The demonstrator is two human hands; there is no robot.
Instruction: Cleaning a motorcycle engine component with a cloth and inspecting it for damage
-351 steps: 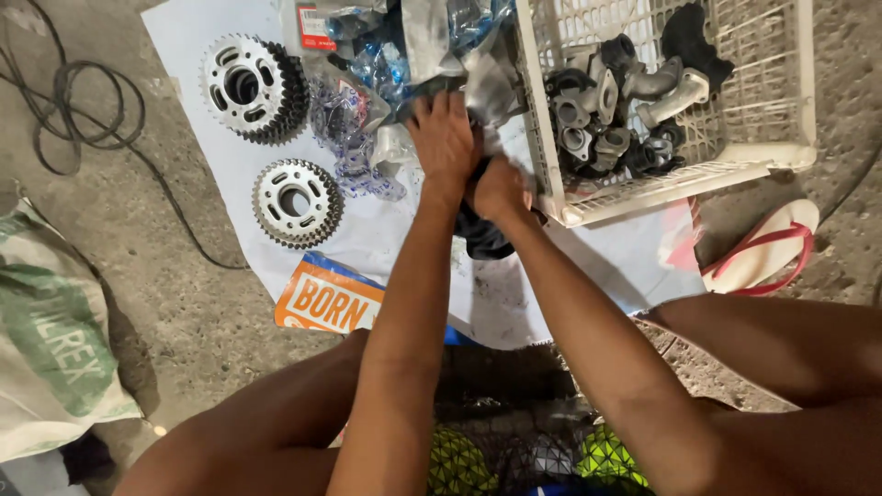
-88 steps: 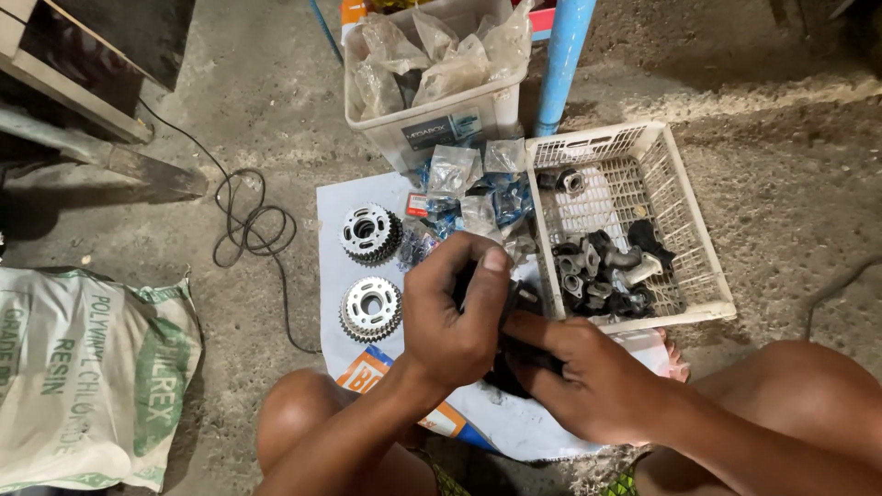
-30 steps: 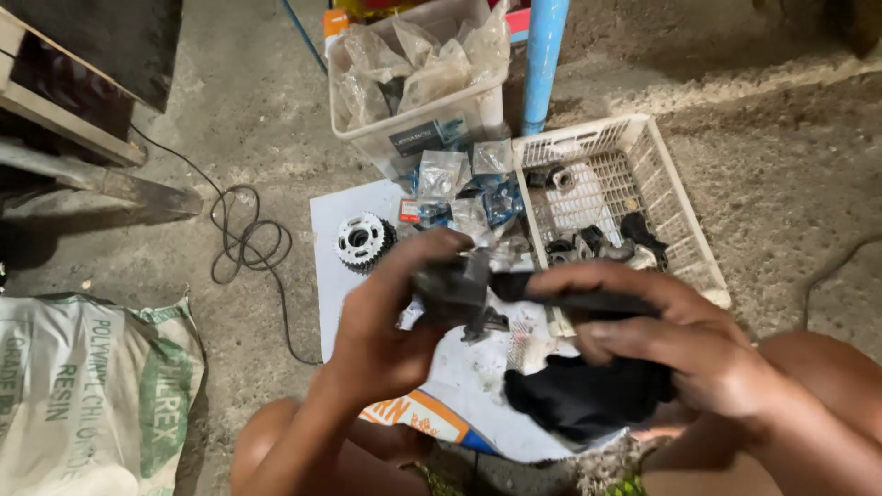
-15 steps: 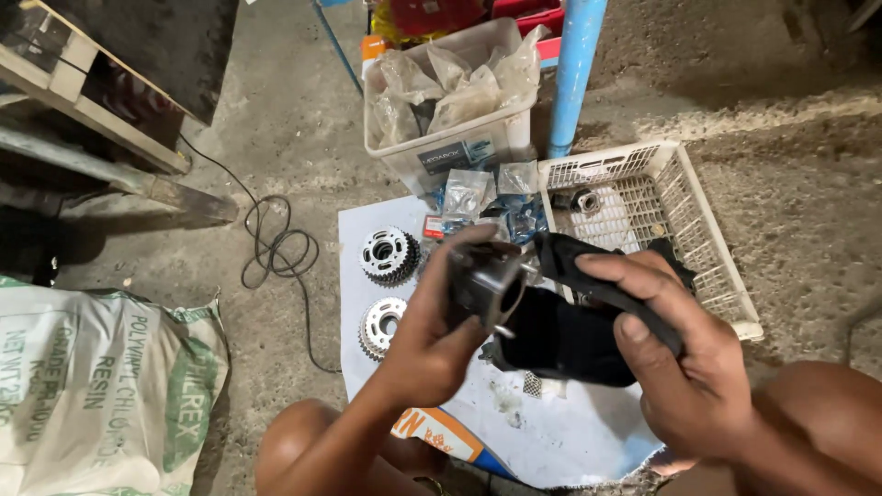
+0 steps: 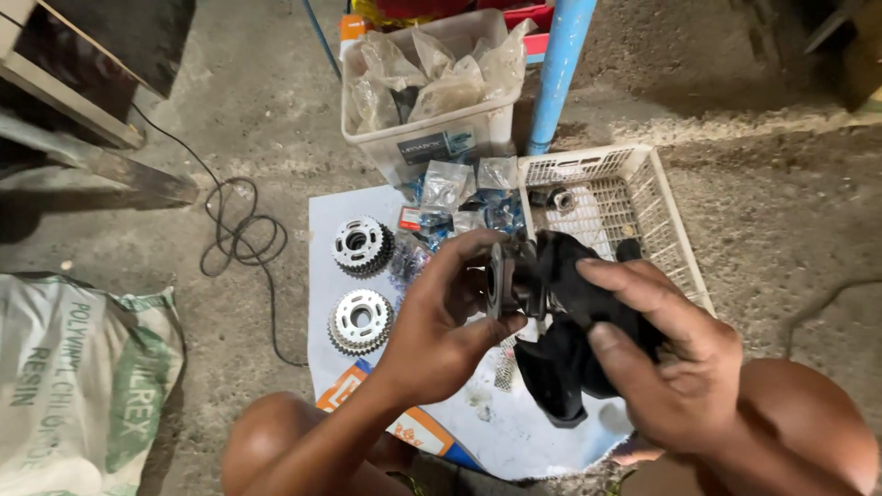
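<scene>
The left hand grips a dark metal part, round and flanged with a hole in its face; the thumb presses below its rim and the curled fingers close over the top. Just right of those fingers, the right hand clasps a soft, crumpled black rag that wraps the part's far end and hangs below the thumb. Beyond the left fingers, on a pale sheet spread over the rough concrete floor, lie two toothed steel sprockets, flat and pierced with holes. Past the fingertips sit a white plastic lattice basket and a clear tub of crinkled bags.
</scene>
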